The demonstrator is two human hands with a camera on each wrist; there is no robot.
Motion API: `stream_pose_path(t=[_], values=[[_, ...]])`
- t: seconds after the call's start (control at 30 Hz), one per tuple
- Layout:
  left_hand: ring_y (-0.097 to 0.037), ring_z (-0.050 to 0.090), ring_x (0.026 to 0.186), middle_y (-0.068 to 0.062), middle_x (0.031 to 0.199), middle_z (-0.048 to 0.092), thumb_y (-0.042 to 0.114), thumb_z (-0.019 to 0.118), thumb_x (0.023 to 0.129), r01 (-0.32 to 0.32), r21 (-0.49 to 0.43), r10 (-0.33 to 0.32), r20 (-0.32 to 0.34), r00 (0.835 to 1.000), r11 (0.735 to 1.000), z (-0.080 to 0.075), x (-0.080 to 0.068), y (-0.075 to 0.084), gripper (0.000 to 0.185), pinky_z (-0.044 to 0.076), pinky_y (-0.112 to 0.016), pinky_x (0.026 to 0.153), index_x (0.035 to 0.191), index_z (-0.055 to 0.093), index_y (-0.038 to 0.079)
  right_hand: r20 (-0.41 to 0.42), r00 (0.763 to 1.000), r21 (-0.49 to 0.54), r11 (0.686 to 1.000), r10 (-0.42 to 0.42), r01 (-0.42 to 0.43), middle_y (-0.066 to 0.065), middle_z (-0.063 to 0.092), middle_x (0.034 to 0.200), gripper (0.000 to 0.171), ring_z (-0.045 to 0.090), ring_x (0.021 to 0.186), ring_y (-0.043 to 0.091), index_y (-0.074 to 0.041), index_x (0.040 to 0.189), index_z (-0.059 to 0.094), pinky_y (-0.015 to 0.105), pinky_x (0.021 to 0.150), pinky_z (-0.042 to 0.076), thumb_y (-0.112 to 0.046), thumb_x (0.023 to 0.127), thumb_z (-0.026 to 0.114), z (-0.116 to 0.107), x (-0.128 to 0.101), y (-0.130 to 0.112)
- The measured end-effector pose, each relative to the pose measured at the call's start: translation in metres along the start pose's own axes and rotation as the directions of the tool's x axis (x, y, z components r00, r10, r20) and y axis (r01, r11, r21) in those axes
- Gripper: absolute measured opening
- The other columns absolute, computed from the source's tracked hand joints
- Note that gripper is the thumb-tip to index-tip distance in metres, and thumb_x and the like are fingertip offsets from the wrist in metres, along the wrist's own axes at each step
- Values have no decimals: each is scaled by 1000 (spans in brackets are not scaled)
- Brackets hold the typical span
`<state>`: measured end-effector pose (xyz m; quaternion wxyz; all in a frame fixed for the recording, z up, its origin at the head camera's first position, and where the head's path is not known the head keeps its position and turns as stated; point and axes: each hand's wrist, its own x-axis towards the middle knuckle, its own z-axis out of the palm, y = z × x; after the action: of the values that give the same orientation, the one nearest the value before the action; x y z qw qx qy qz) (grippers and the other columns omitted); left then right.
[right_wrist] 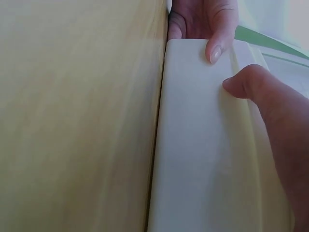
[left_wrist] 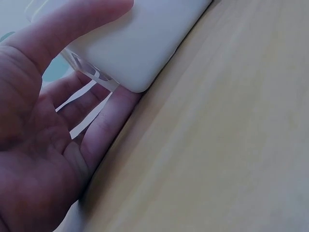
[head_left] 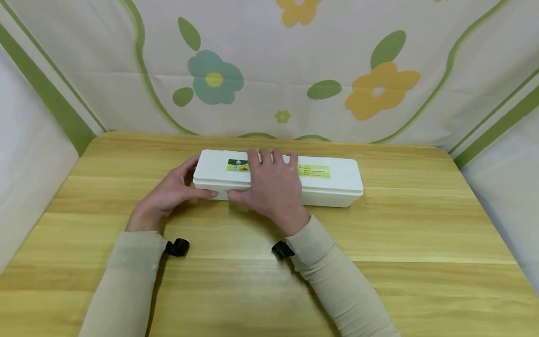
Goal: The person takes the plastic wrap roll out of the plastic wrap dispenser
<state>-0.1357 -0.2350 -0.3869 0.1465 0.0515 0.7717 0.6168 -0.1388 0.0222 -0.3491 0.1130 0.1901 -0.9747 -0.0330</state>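
Note:
A long white box [head_left: 328, 200] lies crosswise on the wooden table, its lid [head_left: 347, 174] on top. A green and yellow label [head_left: 316, 171] runs along the lid, partly hidden by my right hand [head_left: 275, 187]. That hand spans the lid from above and grips the box, fingertips at the far edge and thumb [right_wrist: 246, 79] against the front wall. At the left end, my left hand [head_left: 168, 192] holds the box with its thumb [left_wrist: 96, 21] on the front wall. Its other fingers reach round the end, low against the table in the left wrist view.
The wooden table [head_left: 236, 281] extends to both sides and in front of the box. Close behind the box hangs a white cloth [head_left: 269, 61] with flower prints, and more cloth borders the left and right sides. Each sleeve cuff carries a small black camera [head_left: 178, 247].

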Motion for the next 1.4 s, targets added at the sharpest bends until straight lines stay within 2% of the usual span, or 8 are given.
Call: stream_pose_path(t=[0.23,0.43,0.6,0.7,0.8,0.9,1.2,1.4], values=[[-22,47,132,1,157,51,5,94,82,-5,-3,5,-6,1000,1000,2,2,0,101,49,-26,101,165,42,32,-122,992,5,1000,-24,25,7,73,131,101,70,121,32,-18,142,58,58,102,49,-93,74,63,3,0,6],[-23,46,132,1,157,50,6,94,82,-5,-1,5,4,1000,1000,3,1,0,102,49,-26,102,166,41,31,-307,951,61,997,-24,45,5,80,121,103,76,111,31,-17,131,72,56,93,54,-94,63,76,8,-1,8],[-23,47,131,1,156,50,6,93,83,-7,-9,8,15,1000,1000,3,1,1,103,50,-26,101,166,40,31,-234,972,79,996,-23,43,6,78,122,99,73,113,33,-17,131,65,57,96,51,-90,66,76,7,-1,6],[-23,49,130,1,155,51,5,93,83,-4,-10,4,10,1000,1000,1,-1,2,102,51,-25,100,166,39,31,-150,988,66,997,-41,51,6,73,130,99,68,120,34,-21,142,58,60,100,48,-91,72,69,4,0,3],[-24,49,129,1,155,50,5,92,83,5,-9,-5,3,1000,1000,0,-3,2,102,51,-25,99,166,39,30,-113,991,45,996,-67,73,5,69,136,101,65,124,35,-27,153,52,62,103,46,-94,77,62,3,1,2],[-24,48,130,0,156,49,6,92,84,11,-6,-11,3,1000,1000,0,-4,2,102,51,-25,100,167,39,30,-135,987,31,996,-83,88,5,70,133,100,67,122,35,-30,154,52,61,103,47,-95,78,59,4,1,1],[-23,49,130,0,154,52,5,92,84,-5,-6,5,-7,1000,1000,3,-3,1,100,49,-24,101,167,39,30,-226,972,-13,998,-69,68,8,74,124,98,71,115,34,-24,144,60,59,99,51,-95,76,58,9,1,0],[-23,51,127,-1,153,53,7,92,84,6,7,-6,-22,1000,1000,3,-2,2,101,50,-24,99,167,39,29,-205,978,-10,999,-45,44,9,74,125,99,70,116,34,-23,143,59,59,99,51,-95,76,60,7,1,-2]])
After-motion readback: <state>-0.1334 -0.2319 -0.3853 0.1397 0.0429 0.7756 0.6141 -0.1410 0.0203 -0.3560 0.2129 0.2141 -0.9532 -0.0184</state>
